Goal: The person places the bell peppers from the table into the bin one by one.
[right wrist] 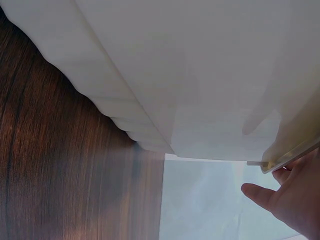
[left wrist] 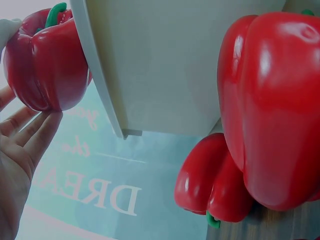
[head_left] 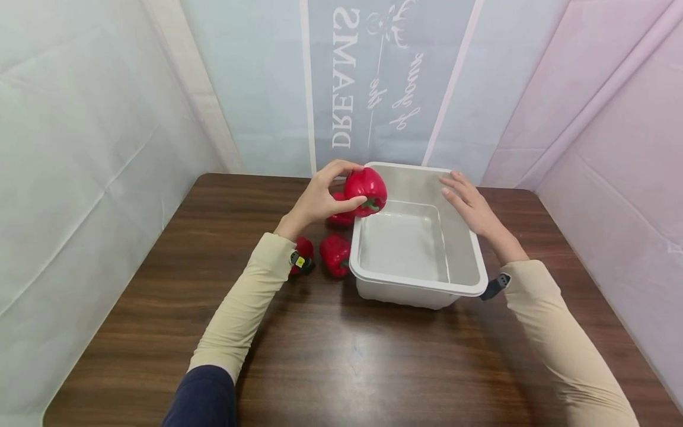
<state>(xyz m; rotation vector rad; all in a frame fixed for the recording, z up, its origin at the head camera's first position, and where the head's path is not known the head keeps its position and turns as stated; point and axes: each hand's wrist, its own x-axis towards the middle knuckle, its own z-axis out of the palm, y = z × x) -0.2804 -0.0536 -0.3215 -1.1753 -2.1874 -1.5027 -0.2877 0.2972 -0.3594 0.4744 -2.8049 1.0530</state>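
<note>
A glossy red bell pepper with a green stem is held in my left hand, thumb on one side and fingers on the other. It is raised at the left rim of a white plastic tub. In the left wrist view the same bell pepper sits in the fingers beside the tub's wall. My right hand is at the tub's right rim with its fingers extended. From the right wrist view, the hand is near the rim, though contact is hard to make out.
More red bell peppers stand left of the tub: one behind the held one, another bell pepper near the front corner, and a third bell pepper partly behind the left wrist. Everything stands on a dark wooden table, with printed cloth behind.
</note>
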